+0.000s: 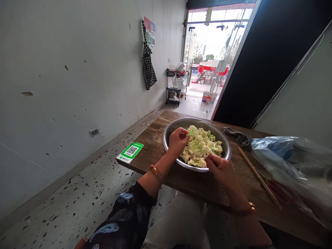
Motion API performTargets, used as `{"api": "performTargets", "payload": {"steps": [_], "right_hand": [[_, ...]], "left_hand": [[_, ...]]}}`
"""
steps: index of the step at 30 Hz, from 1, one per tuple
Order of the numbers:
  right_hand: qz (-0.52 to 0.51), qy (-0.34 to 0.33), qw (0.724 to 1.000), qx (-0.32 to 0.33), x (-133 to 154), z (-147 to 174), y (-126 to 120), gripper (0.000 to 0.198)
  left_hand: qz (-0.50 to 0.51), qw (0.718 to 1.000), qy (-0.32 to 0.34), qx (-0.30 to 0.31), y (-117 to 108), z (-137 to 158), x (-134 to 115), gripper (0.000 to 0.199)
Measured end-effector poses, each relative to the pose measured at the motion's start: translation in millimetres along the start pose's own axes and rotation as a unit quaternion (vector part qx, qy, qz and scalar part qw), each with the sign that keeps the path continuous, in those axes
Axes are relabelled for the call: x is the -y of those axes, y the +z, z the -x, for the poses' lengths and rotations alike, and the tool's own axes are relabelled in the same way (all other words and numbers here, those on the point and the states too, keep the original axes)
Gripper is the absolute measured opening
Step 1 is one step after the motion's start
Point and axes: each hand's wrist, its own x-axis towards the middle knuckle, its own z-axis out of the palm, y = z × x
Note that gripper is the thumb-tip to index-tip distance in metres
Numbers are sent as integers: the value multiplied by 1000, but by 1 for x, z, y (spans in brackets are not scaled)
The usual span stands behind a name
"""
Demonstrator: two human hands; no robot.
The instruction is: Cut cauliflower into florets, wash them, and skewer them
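A wide steel bowl [166, 140] stands on the wooden table in front of me, filled with pale green-white cauliflower florets [216, 148]. My left hand [178, 141] reaches over the bowl's left side, its thumb and fingertips pinched on a cauliflower floret [192, 130]. At the near right rim, my right hand [221, 169] is closed on a larger cauliflower piece [199, 148] above the heap. Whether the two pieces are still joined, I cannot tell.
On the table [151, 135] lie a green QR-code card [131, 152], a grey cloth [238, 135], wooden sticks [259, 178], red-handled scissors [281, 192] and a clear plastic bag [290, 159]. A cart [176, 86] stands by the glass door; a checked apron [149, 69] hangs on the wall.
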Motion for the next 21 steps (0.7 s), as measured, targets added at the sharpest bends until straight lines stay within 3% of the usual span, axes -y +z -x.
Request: {"api": "performTargets", "payload": {"steps": [15, 18, 21], "right_hand": [[-5, 4, 1000, 7, 2, 0, -1, 38], [-9, -4, 1000, 10, 2, 0, -1, 37], [-16, -8, 1000, 14, 2, 1, -2, 38]], "left_hand": [[48, 999, -14, 22, 2, -2, 9, 16], [117, 993, -29, -1, 1, -3, 6, 15], [187, 977, -89, -46, -2, -6, 4, 18]]}}
